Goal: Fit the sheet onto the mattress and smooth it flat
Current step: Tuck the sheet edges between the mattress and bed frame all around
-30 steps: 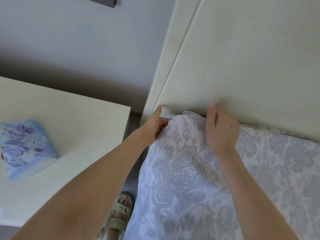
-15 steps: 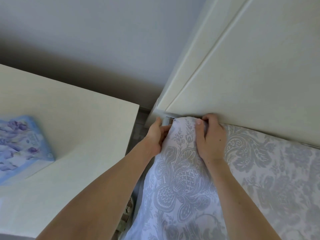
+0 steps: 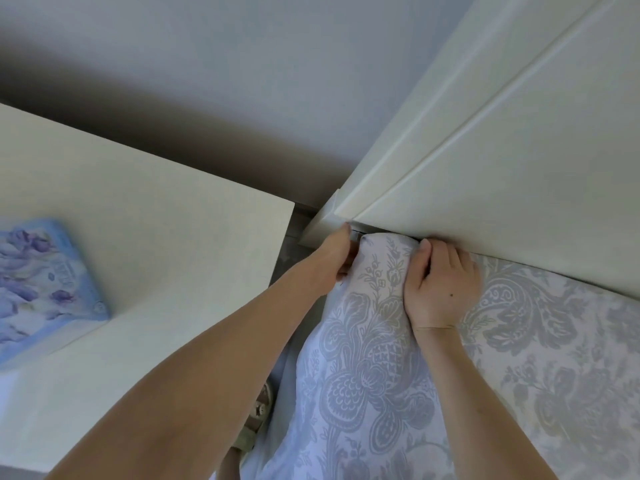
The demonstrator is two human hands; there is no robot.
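The headboard [image 3: 519, 150] fills the upper right, cream and panelled; the nightstand [image 3: 138, 254] lies to the left, its edge near the bed, with a flowered box [image 3: 41, 289] on it; between the two, low down, a sandalled foot [image 3: 258, 410] shows. The sheet [image 3: 374, 358], pale with a grey damask print, covers the mattress corner under the headboard, its bunched corner drawn up right at the seam; the mattress itself is hidden beneath it. The right hand [image 3: 440, 289] is curled shut on a fold of sheet at the top edge, knuckles touching the headboard; the left hand [image 3: 332, 261] is at the side of the corner, its fingers hidden behind the cloth, so I cannot tell whether it grips or only presses. To do the step well, I judge: hold the top fold taut with the right; slide the left down the side and hook the hem under the corner; pull evenly, lest the corner spring back; then smooth outward.
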